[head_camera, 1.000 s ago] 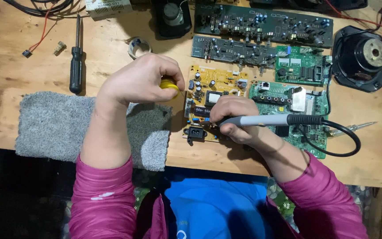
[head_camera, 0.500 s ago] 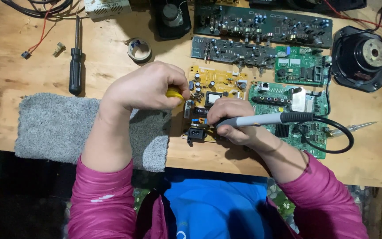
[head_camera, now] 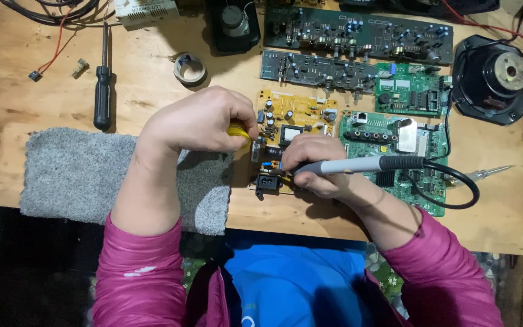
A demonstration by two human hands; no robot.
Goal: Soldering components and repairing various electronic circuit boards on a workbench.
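The left hand [head_camera: 204, 121] curls closed around a small yellow object [head_camera: 238, 130] beside the yellow circuit board [head_camera: 295, 112]. The right hand [head_camera: 316, 160] grips a grey soldering iron [head_camera: 358, 165], knuckles up, over the board's lower edge.

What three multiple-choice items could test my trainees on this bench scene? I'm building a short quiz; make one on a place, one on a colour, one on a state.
1. Where does the black-handled screwdriver lie?
A. on the grey cloth
B. on the bare wood beyond the cloth
C. on a green board

2. What colour is the circuit board under the hands?
A. yellow
B. blue
C. white

3. How is the soldering iron held?
A. lying loose on the table
B. gripped in the left hand
C. gripped in the right hand

Answers: 1 B, it lies on the wooden table past the grey cloth. 2 A, its surface is yellow. 3 C, the right hand is closed round its grey handle, while the left hand holds something yellow.
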